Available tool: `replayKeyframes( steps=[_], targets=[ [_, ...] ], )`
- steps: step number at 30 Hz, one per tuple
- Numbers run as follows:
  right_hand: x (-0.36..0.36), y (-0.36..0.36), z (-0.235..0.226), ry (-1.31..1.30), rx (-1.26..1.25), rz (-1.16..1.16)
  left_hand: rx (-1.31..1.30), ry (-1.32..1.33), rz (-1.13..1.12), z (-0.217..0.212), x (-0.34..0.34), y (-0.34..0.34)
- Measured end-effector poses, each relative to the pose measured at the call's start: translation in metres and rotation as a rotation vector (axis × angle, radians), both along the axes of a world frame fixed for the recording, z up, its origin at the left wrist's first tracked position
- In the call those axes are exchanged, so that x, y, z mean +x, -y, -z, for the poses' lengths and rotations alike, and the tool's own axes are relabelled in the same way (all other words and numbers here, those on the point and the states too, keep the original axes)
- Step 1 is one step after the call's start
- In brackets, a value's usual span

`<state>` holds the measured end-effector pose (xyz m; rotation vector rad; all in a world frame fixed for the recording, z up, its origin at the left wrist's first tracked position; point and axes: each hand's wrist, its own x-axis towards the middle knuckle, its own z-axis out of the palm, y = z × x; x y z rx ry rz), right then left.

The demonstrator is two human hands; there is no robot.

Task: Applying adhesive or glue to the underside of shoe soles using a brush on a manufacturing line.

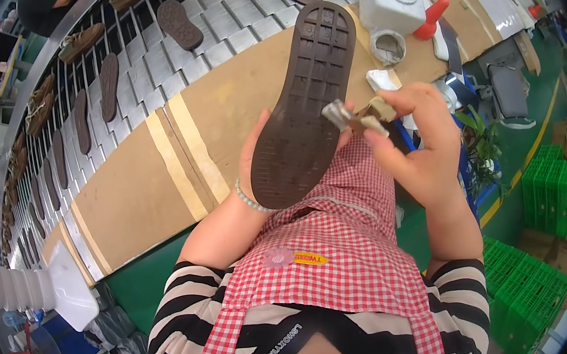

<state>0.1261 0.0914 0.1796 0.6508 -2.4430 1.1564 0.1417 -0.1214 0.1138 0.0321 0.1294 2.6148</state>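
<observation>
Holding up a long dark brown rubber shoe sole (303, 104), the person's left hand (254, 153) is curled around it from below, with part of the hand hidden behind it. The sole is in the middle, above the near edge of the table, with its square-patterned end pointing far and its other end near the person. The right hand (424, 138) is partly closed. Its thumb and finger pinch a small tan and whitish block-like tool (361, 116). The tool is blurry, so its kind is hard to tell. Its pale end is right by the right edge of the sole, but one cannot tell if they touch.

The work on this sole looks like it is in the middle. The sole is up and the tool is next to it, so getting ready seems done. The bumpy face looks dark all over, and no clear line shows which part is done and which is left. The sole has not been put down yet.

More may be left, too. A loose dark brown sole (180, 25) lies on the silver metal slat conveyor (225, 18) at the far side, with others to its left. One cannot tell which of those are done. A white plastic jug (391, 1) sits to the right on the tan cardboard (133, 160) covering the table.
</observation>
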Motion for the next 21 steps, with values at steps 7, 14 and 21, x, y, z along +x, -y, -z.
replayKeyframes(
  steps=[7, 14, 21],
  targets=[
    [-0.003, -0.008, -0.009, -0.113, -0.097, 0.094, 0.068, -0.075, -0.024, 0.020, -0.023, 0.028],
    [0.021, -0.001, 0.003, -0.086, -0.105, -0.007, -0.176, -0.144, -0.281, 0.019, -0.123, 0.074],
    [0.025, 0.000, -0.005, -0.089, -0.066, 0.031, -1.174, 0.040, -1.050, 0.040, -0.258, 0.134]
  ],
)
